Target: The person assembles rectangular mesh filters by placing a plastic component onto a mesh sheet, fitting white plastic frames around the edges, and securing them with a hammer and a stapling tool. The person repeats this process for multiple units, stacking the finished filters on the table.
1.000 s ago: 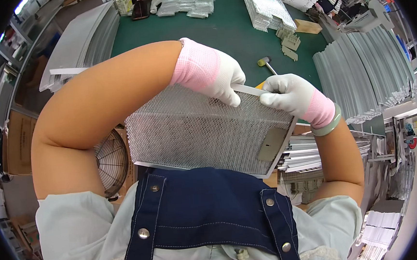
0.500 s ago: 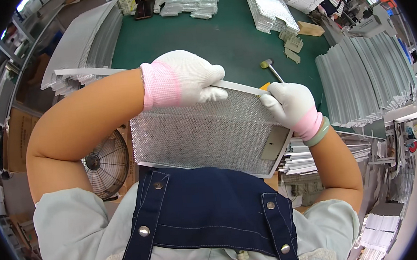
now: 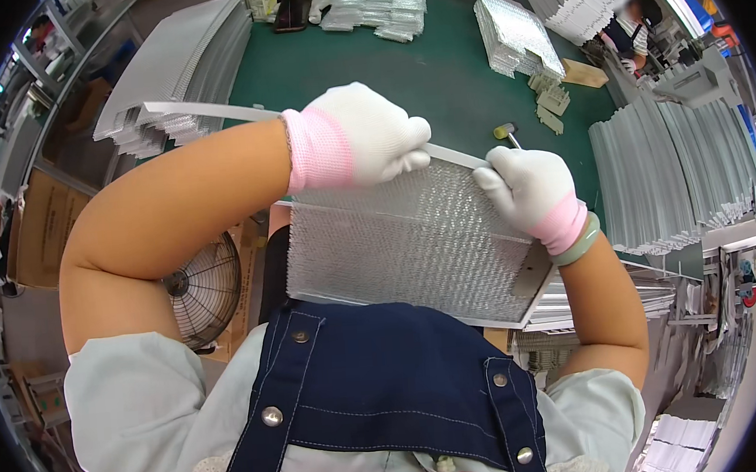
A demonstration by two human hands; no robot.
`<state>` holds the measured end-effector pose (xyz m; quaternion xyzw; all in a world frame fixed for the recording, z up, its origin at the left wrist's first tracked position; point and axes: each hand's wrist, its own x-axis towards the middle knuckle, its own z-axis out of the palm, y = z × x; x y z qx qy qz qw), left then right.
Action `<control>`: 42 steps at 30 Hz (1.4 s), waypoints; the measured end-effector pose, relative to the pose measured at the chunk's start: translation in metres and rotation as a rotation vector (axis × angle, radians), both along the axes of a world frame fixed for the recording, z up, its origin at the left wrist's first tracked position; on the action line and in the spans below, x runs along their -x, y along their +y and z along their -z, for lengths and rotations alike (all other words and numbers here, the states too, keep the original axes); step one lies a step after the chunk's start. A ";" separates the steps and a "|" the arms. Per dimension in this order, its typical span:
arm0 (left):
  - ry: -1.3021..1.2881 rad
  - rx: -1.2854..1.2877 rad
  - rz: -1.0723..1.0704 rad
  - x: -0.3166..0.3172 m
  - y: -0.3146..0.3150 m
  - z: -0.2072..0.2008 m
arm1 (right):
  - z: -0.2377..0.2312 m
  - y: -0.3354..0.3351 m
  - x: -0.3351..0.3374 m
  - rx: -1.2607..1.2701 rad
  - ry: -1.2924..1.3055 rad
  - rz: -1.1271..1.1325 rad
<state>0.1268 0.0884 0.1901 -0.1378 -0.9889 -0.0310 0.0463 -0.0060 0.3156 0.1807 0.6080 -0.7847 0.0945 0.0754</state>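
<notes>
A silver mesh panel (image 3: 396, 243) is held tilted in front of my apron. Along its far edge runs a thin pale metal strip (image 3: 456, 155), whose free end reaches out to the left past the mesh and beyond my forearm. My left hand (image 3: 367, 138), in a white glove with a pink cuff, is closed on this strip, fingers curled over it. At the far right corner my right hand (image 3: 531, 186), gloved alike, pinches the strip between thumb and fingers. A grey plate with a small hole (image 3: 534, 269) lies against the mesh near its right edge.
On the green table (image 3: 341, 76) lie a small mallet (image 3: 506, 131), stacked mesh sheets (image 3: 378, 4), another sheet stack (image 3: 517, 33) and small metal plates (image 3: 553, 101). Long panels (image 3: 177, 61) pile up left, more (image 3: 676, 171) right. A fan (image 3: 211, 291) stands lower left. Someone sits far right.
The view has shifted, so the table's things appear further right. My left hand has come closer to my right along the strip. Both hands keep their hold.
</notes>
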 end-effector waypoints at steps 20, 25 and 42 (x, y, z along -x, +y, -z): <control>-0.345 -0.276 -0.002 -0.005 -0.008 0.006 | 0.004 -0.025 -0.026 -0.118 -0.392 0.074; -0.191 -0.106 -0.008 -0.011 -0.007 0.004 | 0.018 -0.027 -0.034 0.032 -0.075 0.089; -0.329 -0.308 -0.079 -0.018 -0.025 -0.008 | -0.015 -0.049 -0.027 -0.197 -0.870 0.098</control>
